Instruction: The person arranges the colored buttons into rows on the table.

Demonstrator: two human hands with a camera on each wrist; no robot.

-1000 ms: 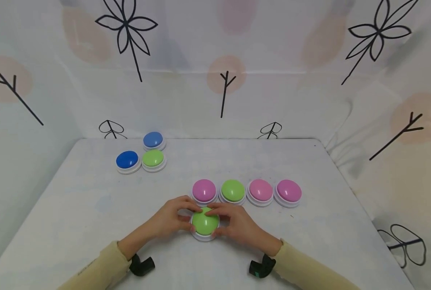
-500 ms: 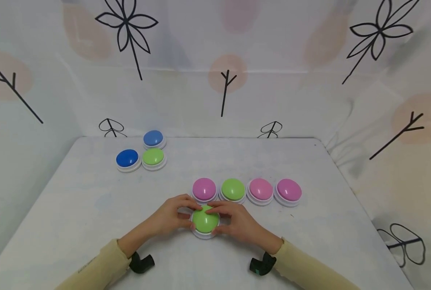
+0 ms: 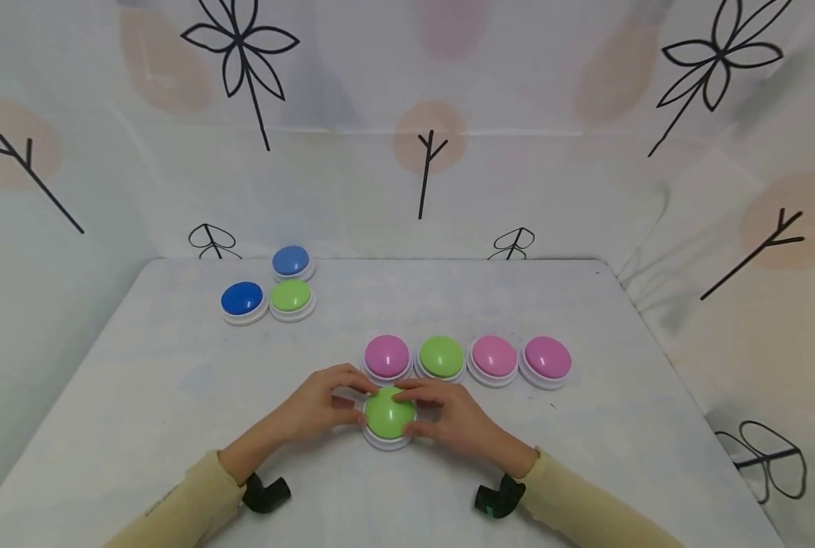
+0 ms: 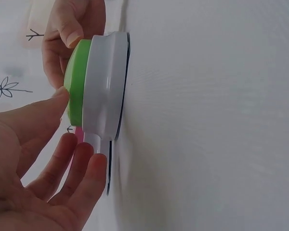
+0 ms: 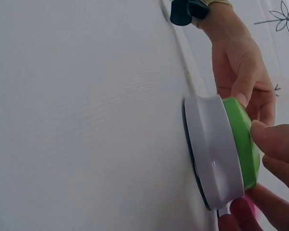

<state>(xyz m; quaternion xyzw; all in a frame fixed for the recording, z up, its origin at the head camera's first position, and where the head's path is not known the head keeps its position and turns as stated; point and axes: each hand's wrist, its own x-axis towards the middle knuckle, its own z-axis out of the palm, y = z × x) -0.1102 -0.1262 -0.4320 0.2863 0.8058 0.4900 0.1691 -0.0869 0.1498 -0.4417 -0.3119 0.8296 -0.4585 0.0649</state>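
Observation:
A green push button [image 3: 389, 413] with a white round base sits on the table in front of a row of similar buttons. My left hand [image 3: 321, 406] holds its left side, fingers bent around the far edge and thumb at the near edge. On the opposite side my right hand [image 3: 456, 420] holds it the same way, fingertips at the dome. In the left wrist view the left thumb meets the green dome [image 4: 77, 82] and the other fingers curve beside the base. The right wrist view shows the white base [image 5: 212, 151] low on the table.
Behind stands a row: a magenta button [image 3: 386, 356], a green button [image 3: 441, 356], a pink button [image 3: 494, 356] and another magenta button [image 3: 547, 358]. At the back left sit a dark blue button [image 3: 242, 298], a green button [image 3: 291, 295] and a lighter blue button [image 3: 291, 261].
The fingers of both hands have spread slightly outward on the green button, the left hand drawing a little to the left. The button stays almost where it was.

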